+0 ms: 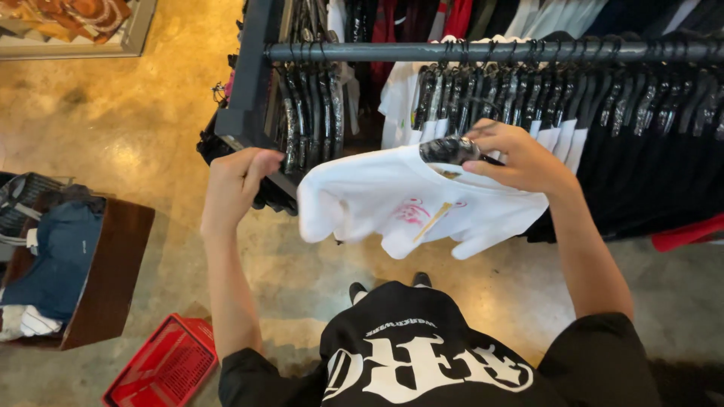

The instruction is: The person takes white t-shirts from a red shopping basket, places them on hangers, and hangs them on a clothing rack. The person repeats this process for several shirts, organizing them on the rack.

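My right hand [514,154] grips a black hanger [446,150] that carries a white T-shirt [392,203] with a pink print. The shirt hangs out in front of me, just below the dark metal clothes rail [467,51]. My left hand [235,185] rests on the corner of the rack's dark frame [245,124], its fingers curled over the edge next to a row of black hangers. White and black shirts hang along the rail behind the held shirt.
A red shopping basket [162,365] sits on the concrete floor at lower left. A brown wooden box [113,271] with folded blue and white clothes stands at the left. A red garment [686,234] shows at the right edge.
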